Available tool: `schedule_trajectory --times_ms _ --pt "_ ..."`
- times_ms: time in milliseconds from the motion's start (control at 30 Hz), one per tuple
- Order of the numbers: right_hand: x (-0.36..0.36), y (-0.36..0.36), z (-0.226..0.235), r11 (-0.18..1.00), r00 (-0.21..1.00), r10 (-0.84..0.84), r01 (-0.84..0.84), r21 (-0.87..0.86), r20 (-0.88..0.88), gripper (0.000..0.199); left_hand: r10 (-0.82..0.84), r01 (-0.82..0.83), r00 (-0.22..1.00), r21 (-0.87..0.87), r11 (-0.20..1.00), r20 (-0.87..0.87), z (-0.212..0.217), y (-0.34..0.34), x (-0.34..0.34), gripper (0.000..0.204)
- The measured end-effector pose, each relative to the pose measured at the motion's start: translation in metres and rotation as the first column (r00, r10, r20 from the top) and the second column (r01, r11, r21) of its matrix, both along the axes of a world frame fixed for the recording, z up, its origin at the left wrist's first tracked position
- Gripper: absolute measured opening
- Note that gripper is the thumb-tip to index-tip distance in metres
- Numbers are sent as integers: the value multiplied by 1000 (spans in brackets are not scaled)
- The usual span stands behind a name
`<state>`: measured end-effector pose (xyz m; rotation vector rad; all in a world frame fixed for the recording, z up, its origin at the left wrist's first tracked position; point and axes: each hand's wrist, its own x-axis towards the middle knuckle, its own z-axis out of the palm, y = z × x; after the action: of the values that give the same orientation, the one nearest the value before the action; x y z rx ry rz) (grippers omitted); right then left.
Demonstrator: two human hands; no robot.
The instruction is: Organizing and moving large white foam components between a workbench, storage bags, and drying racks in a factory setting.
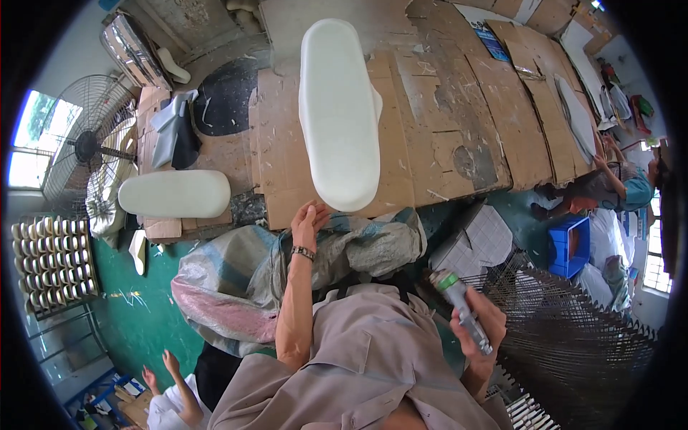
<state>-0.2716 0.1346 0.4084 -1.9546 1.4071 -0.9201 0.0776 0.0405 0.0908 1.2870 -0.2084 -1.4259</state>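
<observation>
A long, off-white moulded foam piece (340,115) lies lengthwise on the cardboard-covered table, its near end toward me. My left hand (308,221) is beside that near end, fingers loosely apart with nothing visible in them; whether they touch the foam I cannot tell. Down by my right side, my right hand (479,326) is closed around a grey, tube-shaped handheld tool (461,307) with a green band near its upper end. The tool is tilted and apart from the foam piece, its exact kind unclear.
A smaller off-white foam piece (174,193) lies at the table's left. Bundled woven sacking (222,287) hangs along the near edge. A fan (87,140) and a rack of pale parts (54,261) stand left. Dark wire mesh (573,337) and a blue crate (569,246) are right. Two other people are nearby.
</observation>
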Motion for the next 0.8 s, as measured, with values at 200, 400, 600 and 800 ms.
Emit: schedule_trajectory --times_ms 200,400,600,800 --pt "-10 6 -5 992 991 62 -74 99 118 47 -25 11 989 -99 995 -147 18 -14 -23 35" --pt "-17 11 -1 982 993 100 -108 155 54 54 -14 -72 937 -232 970 -349 1 -19 -26 40" --pt "-25 18 3 967 998 28 -39 253 47 55 38 -153 887 -214 965 -461 0 -25 -35 36" --pt "-31 17 1 981 998 -59 53 186 25 57 0 -149 860 -250 957 -510 -7 -24 -35 40"
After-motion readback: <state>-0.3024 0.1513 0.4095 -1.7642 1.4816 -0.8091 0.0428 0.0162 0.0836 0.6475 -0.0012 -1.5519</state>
